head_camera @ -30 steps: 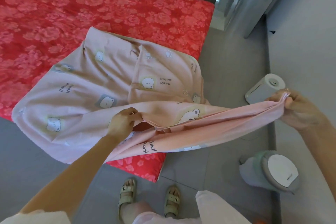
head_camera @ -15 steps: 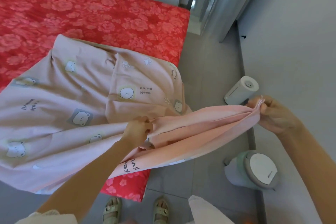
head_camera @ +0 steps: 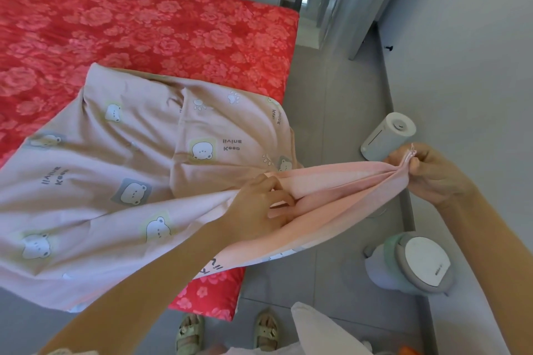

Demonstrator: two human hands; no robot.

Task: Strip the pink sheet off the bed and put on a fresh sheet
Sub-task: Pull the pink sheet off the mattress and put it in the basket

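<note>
Head view, looking down over the near right corner of the bed (head_camera: 150, 26), its red flowered cover bare across the far side. The pink sheet (head_camera: 115, 181), printed with little bears, lies loose over that near corner and spills off the near edge towards the floor (head_camera: 331, 112). One hem is pulled taut in the air, out past the bed's right edge. The right hand (head_camera: 427, 173) pinches the bunched corner of the sheet between fingers and thumb. The left hand (head_camera: 259, 204) is partway along the same hem, fingers curled into the folds and gripping them.

Handling call: thin, soft cloth, light, no stiffness at all, sagging wherever it isn't held. By the look of it, hems and corners are the places to grab; a hold in the middle would just gather slack. Not slippery, nothing to break.

Containers? Two appliances stand on the floor beside the bed's right edge, a white cylinder (head_camera: 386, 135) and a green-and-white unit (head_camera: 415, 265), both closed; what they hold can't be told. Sandalled feet (head_camera: 190, 331) stand at the near edge.
</note>
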